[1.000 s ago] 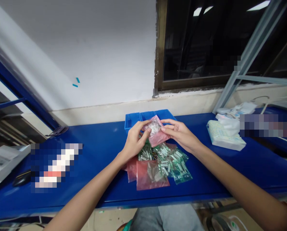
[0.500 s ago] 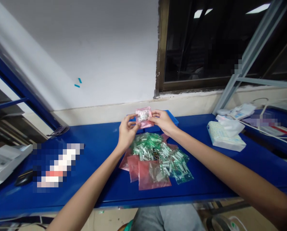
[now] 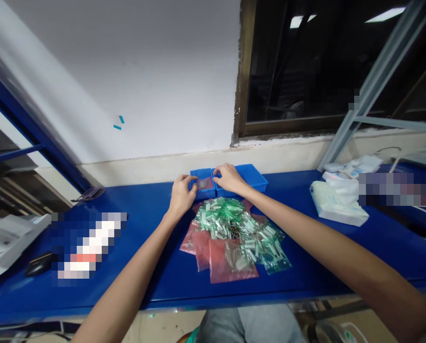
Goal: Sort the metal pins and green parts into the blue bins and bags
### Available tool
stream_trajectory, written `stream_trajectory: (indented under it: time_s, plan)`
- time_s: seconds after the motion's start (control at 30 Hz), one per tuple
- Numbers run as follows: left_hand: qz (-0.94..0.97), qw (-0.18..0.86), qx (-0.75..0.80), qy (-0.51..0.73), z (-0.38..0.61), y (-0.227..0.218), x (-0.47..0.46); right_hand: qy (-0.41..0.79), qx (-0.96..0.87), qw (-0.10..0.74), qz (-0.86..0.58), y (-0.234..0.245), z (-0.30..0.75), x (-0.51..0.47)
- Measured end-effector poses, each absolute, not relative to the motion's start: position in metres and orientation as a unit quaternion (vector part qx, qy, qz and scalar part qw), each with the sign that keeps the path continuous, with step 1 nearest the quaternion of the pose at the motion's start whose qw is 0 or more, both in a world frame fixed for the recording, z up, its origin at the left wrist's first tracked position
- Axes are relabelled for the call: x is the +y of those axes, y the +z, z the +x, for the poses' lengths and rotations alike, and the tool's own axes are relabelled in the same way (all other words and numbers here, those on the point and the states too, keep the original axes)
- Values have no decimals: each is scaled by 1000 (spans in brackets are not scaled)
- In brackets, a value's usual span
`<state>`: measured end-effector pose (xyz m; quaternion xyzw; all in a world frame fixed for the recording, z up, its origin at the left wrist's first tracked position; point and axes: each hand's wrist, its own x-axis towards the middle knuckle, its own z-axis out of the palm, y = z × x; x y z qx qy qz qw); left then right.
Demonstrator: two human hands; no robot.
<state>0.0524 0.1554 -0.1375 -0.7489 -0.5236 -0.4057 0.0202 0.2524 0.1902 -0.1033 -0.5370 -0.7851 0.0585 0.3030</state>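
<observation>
No words or numbers can be read here. The small bags (image 3: 234,233) on the blue table (image 3: 341,247) show only tiny blurry marks, and the white pack (image 3: 336,202) has a print too small to read.

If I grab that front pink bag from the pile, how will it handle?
The pink bag is thin film lying flat, so probably floppy and light. Small parts show inside and may slide about. It overlaps the green bags, so pulling it could drag those.
</observation>
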Motion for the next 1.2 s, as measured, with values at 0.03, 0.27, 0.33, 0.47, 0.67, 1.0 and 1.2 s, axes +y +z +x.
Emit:
stream_trajectory:
  time_s: [0.03,0.27,0.33,0.47,0.67,1.0,1.2]
  plan:
    - [-759,23,-520,-391,53,-137,154,55,-791,300,-530,-103,257,185]
    - [-845,98,-485,-202,66,-133,146,-21,-816,321,-481,-105,306,135]
    - [-844,106,-494,-177,68,-132,148,-16,-823,315,-473,-108,323,121]
    - [-825,100,-534,-154,69,-130,151,44,-830,290,-475,-113,344,106]
    - [-813,101,-550,-163,72,-131,149,84,-845,242,-469,-115,344,102]
    - [-840,41,-467,-272,68,-137,154,177,-830,252,-465,-118,327,94]
    - [-874,44,-362,-321,81,-119,123,254,-777,333,-470,-125,328,101]
